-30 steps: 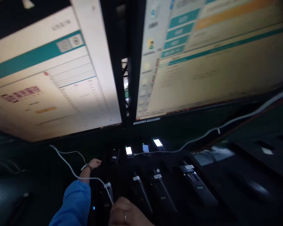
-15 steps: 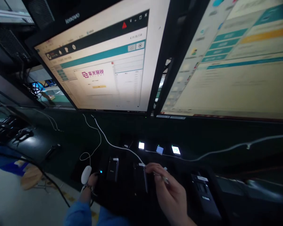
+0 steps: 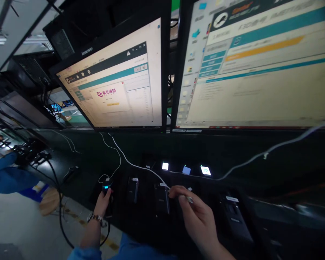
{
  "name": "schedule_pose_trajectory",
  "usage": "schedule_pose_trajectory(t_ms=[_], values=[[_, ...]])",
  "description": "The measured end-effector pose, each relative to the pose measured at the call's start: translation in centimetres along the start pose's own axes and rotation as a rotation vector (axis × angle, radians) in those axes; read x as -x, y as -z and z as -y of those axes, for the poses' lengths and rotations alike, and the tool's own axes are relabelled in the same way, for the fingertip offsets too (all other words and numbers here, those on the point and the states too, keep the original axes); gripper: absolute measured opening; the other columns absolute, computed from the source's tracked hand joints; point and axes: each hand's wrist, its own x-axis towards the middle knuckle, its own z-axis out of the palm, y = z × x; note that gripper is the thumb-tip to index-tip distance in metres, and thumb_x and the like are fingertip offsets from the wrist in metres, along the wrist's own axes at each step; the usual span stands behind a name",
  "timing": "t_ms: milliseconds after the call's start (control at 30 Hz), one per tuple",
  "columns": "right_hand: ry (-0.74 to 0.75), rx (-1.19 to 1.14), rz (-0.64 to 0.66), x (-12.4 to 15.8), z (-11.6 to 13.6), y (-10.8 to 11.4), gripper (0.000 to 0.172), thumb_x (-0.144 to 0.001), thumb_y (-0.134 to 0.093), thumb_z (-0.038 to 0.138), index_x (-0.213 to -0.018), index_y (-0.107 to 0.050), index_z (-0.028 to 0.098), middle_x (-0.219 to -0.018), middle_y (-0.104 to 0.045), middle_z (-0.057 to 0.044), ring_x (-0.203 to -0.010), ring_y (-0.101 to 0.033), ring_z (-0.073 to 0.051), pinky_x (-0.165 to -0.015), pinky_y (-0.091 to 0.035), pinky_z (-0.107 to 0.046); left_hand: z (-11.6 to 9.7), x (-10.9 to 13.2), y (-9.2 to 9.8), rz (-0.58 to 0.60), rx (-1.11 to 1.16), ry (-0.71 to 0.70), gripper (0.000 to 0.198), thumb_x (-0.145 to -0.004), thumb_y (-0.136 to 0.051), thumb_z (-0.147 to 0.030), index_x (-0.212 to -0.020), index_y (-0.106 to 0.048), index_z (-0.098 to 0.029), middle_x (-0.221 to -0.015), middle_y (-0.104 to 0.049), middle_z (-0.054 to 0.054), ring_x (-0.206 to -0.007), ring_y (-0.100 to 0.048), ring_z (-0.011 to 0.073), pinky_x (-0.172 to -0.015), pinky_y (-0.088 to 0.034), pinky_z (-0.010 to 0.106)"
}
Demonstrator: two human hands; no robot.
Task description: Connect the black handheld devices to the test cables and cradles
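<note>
- From the head view, your left hand (image 3: 103, 201) curls around a small dark device (image 3: 106, 187) with a lit blue patch, held over the left part of the bench (image 3: 85, 159).
- Your right hand (image 3: 197, 212) has its thumb and fingertips drawn together at the end of a white cable (image 3: 135, 167), just beside the upper edge of a dark handset (image 3: 162, 200).
- Another dark handset (image 3: 132, 190) lies between that one and your left hand.
- Beyond your right hand, three small lit screens (image 3: 186, 170) sit in a row below the monitors (image 3: 124, 83).
</note>
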Motion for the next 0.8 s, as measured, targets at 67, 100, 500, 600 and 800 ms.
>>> schedule_pose_trajectory(t_ms=[67,100,500,600,800], values=[[-0.020,-0.028,0.009,0.2,-0.1,-0.3,0.017,-0.089,-0.056,0.035,-0.098,-0.070,0.028,-0.076,-0.068,-0.001,-0.077,-0.066,-0.017,-0.068,-0.056,-0.027,-2.4,1.6,-0.2,0.088,-0.016,-0.032,0.072,-0.066,-0.051,-0.081,-0.085,-0.064,-0.012,-0.057,-0.062,0.003,-0.057,-0.059,0.0153,-0.055,-0.043,0.025],[-0.030,-0.036,0.018,0.2,-0.1,-0.4,0.018,-0.089,-0.056,0.035,-0.097,-0.070,0.027,-0.076,-0.068,-0.001,-0.077,-0.066,-0.017,-0.068,-0.056,-0.028,-3.6,2.4,-0.7,0.153,-0.024,-0.032,0.072,-0.067,-0.050,-0.081,-0.082,-0.064,-0.013,-0.058,-0.063,0.004,-0.056,-0.059,0.0157,-0.055,-0.043,0.025],[-0.022,-0.093,0.037,0.9,0.9,-0.6,0.021,-0.089,-0.055,0.039,-0.091,-0.070,0.025,-0.072,-0.068,-0.002,-0.071,-0.066,-0.017,-0.064,-0.056,-0.026,-8.7,4.1,-5.3,0.312,-0.067,-0.019,0.067,-0.065,-0.055,-0.079,-0.076,-0.058,-0.013,-0.062,-0.064,0.005,-0.046,-0.060,0.0150,-0.045,-0.044,0.026],[-0.038,-0.075,0.043,1.0,0.7,-0.8,0.026,-0.087,-0.055,0.044,-0.088,-0.071,0.023,-0.071,-0.067,-0.003,-0.070,-0.066,-0.018,-0.066,-0.057,-0.028,-8.8,4.4,-5.1,0.290,-0.066,-0.040,0.068,-0.065,-0.053,-0.080,-0.074,-0.059,-0.013,-0.063,-0.064,0.005,-0.047,-0.059,0.0146,-0.047,-0.044,0.026],[-0.117,-0.045,0.049,1.6,-0.7,-0.8,0.030,-0.082,-0.060,0.050,-0.087,-0.074,0.024,-0.072,-0.071,-0.004,-0.072,-0.069,-0.019,-0.066,-0.058,-0.024,-7.1,3.1,-2.4,0.237,0.010,-0.122,0.067,-0.056,-0.071,-0.071,-0.091,-0.060,-0.014,-0.075,-0.066,0.005,-0.057,-0.061,0.0156,-0.052,-0.046,0.027]])
